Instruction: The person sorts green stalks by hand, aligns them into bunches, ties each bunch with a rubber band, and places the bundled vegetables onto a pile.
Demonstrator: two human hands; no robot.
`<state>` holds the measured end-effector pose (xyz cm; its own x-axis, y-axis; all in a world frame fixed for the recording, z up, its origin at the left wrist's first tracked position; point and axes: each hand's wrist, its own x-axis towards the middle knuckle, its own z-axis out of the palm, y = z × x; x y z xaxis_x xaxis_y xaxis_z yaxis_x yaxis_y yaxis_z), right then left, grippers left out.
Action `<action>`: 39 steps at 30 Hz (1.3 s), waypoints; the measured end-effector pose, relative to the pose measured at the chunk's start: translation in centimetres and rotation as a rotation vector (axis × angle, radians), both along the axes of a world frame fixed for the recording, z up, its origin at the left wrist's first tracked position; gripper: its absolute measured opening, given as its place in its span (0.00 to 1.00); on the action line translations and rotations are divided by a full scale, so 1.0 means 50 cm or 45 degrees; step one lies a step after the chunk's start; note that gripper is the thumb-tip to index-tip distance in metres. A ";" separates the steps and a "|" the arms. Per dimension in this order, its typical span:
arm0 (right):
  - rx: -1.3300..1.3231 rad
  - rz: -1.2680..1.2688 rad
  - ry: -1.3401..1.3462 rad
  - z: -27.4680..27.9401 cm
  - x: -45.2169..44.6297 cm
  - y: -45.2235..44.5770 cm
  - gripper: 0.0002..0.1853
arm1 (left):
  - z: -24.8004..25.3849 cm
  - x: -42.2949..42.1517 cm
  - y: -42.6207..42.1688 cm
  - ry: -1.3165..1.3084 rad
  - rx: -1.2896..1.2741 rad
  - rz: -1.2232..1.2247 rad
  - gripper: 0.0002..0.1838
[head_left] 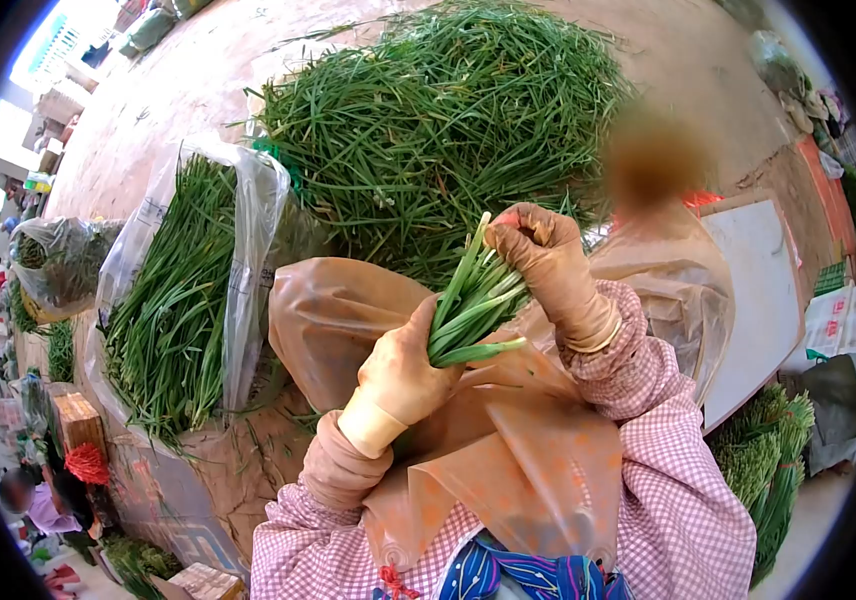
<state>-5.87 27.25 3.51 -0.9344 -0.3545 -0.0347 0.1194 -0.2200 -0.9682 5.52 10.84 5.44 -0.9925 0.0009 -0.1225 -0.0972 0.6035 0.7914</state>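
gloved hands [406,368] (the left one gripping) meet at green stalks [470,312].

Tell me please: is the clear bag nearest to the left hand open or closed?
Open. The clear bag has its edges spread apart, and the green leaves inside lie uncovered.

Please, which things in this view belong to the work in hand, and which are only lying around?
Likely belonging to the work:
green bunch, gripped by the left hand, right hand at its pale ends
loose pile of greens
open plastic bag of greens

Apparently just lying about:
cardboard box, left
white bag, far right
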 end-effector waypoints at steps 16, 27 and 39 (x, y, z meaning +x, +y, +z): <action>0.283 0.065 0.258 0.051 -0.068 0.102 0.14 | 0.025 0.022 -0.013 0.086 -0.425 -0.045 0.43; 0.588 0.380 0.709 0.041 -0.022 0.037 0.14 | 0.005 0.031 -0.026 0.195 -0.813 -0.091 0.43; 0.574 0.810 0.488 0.040 -0.034 0.050 0.13 | 0.009 0.039 -0.028 0.036 -0.849 -0.108 0.46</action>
